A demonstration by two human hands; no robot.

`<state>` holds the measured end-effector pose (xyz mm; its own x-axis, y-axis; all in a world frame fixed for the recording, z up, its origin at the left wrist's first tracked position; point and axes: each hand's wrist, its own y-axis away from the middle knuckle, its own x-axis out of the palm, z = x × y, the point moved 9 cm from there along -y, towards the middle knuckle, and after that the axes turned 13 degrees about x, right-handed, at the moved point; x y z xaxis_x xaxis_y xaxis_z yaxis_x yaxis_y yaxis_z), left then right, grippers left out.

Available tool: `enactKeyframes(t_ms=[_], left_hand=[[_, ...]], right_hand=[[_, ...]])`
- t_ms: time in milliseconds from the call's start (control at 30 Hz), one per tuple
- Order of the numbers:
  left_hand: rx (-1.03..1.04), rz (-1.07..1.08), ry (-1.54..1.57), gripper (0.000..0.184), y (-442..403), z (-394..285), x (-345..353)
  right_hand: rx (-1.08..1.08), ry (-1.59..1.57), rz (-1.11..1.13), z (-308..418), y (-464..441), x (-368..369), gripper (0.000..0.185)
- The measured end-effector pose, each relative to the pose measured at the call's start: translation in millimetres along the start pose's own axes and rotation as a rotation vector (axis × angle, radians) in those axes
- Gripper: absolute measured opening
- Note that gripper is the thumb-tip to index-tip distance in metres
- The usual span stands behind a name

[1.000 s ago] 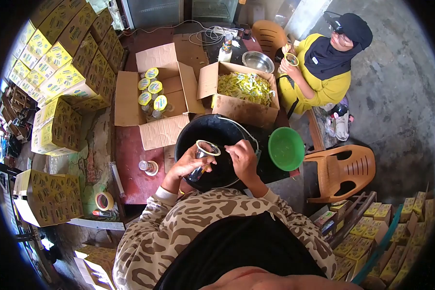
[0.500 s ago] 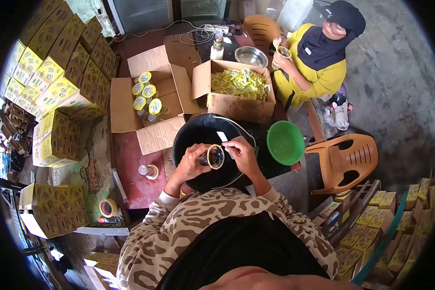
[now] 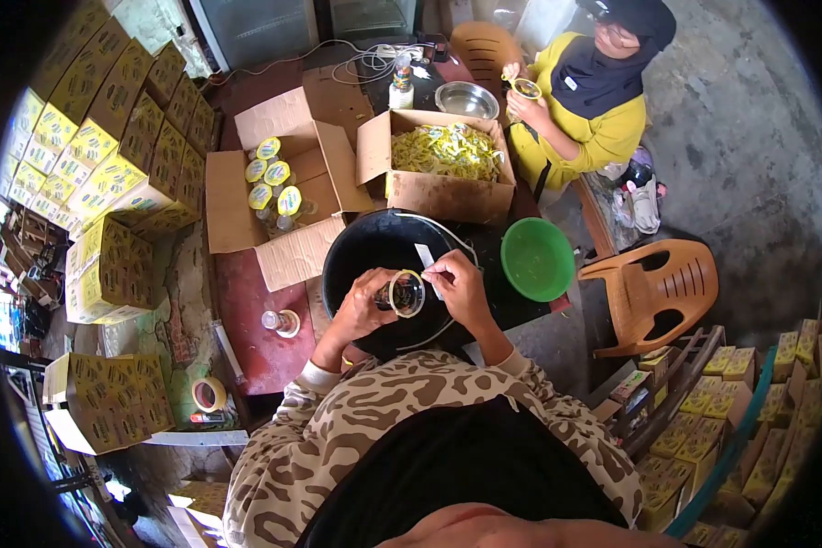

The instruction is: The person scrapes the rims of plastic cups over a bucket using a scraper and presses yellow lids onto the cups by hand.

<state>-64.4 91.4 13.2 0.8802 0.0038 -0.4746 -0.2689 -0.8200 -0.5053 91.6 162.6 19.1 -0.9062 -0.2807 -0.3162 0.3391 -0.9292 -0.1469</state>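
Note:
My left hand (image 3: 362,305) is wrapped round a clear plastic cup (image 3: 406,294) with a yellow rim and dark print, its mouth turned toward me. At the right side of that rim, my right hand (image 3: 458,285) is closed with its fingertips pinched. A flat white strip (image 3: 423,257) sticks up from those fingers; whether it is a blade I cannot tell. Both hands are above a large black bucket (image 3: 342,251) with a pale handle. A green basin (image 3: 538,260) stands to the right of it.
One open carton (image 3: 224,196) holds several yellow-lidded cups; another (image 3: 452,196) is full of yellow scraps. A co-worker (image 3: 580,105) holds a yellow-rimmed cup. An orange chair (image 3: 658,292) stands right. Yellow boxes (image 3: 110,173) are stacked left. A clear cup (image 3: 281,321) lies on the red table.
The view has shifted slightly. My right hand has moved a little up and right along the cup's rim. The co-worker's hand has lifted a yellow piece at their cup's edge.

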Motion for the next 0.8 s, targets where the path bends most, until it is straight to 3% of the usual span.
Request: enactKeyframes(t_ms=[100,333,533,800], left_hand=[[-0.01,-0.093,0.013,0.064,3,-1,-5],[-0.074,-0.112,-0.196,0.069,17,2,-4],[-0.134,-0.152,-0.174,0.063,34,10,9],[-0.229,-0.229,-0.218,0.056,53,18,16]], right_hand=[[-0.024,0.064,-0.042,6,3,-12,0.01],[0.026,0.045,-0.159,-1,12,-47,0.009],[0.021,0.137,-0.326,-25,14,-95,0.009],[0.164,0.342,-0.484,-122,16,-176,0.011]])
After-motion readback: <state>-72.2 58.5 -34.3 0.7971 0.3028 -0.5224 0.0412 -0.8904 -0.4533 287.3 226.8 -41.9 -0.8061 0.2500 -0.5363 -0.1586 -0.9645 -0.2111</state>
